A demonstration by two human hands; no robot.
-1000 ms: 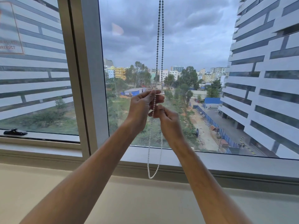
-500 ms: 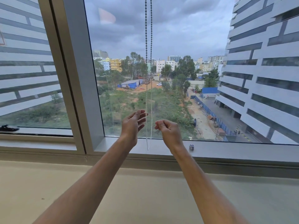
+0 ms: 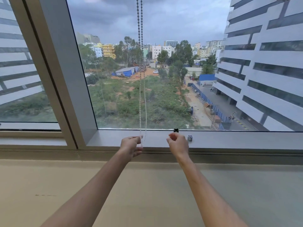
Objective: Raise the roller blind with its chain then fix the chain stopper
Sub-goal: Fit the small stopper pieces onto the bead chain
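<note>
From your head camera, a large window in a grey metal window frame looks out on white buildings, green scrub and cloudy sky, and the looped white bead chain hangs down the pane to the sill. Your left hand pinches the chain's lower end between thumb and fingertips. Your right hand sits apart with fingers curled closed near a small black clip and a small grey bracket; whether it holds anything, you cannot tell.

no readable text, labels or numbers anywhere.

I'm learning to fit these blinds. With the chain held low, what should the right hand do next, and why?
Probably reach for the small grey clip on the sill beside the right hand: the left hand holds the chain near the sill.
</note>
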